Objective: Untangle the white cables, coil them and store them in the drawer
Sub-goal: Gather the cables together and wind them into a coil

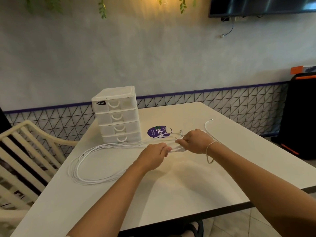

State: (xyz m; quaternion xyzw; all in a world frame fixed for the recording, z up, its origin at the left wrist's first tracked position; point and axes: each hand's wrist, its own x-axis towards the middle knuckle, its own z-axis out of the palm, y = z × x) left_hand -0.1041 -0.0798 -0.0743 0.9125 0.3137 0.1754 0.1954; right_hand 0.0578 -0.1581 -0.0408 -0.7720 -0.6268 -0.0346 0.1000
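Observation:
Several white cables lie bunched on the white table, looping out to the left. My left hand pinches the bundle near the table's middle. My right hand, with a bracelet on its wrist, grips the same bundle just to the right. The two hands are close together. Loose cable ends poke out beyond my right hand, and one strand curves away to the right. A small white drawer unit with several shut drawers stands at the table's back left.
A round purple sticker lies on the table beside the drawer unit. A cream slatted chair stands left of the table. A black and orange bin stands at the right by the wall.

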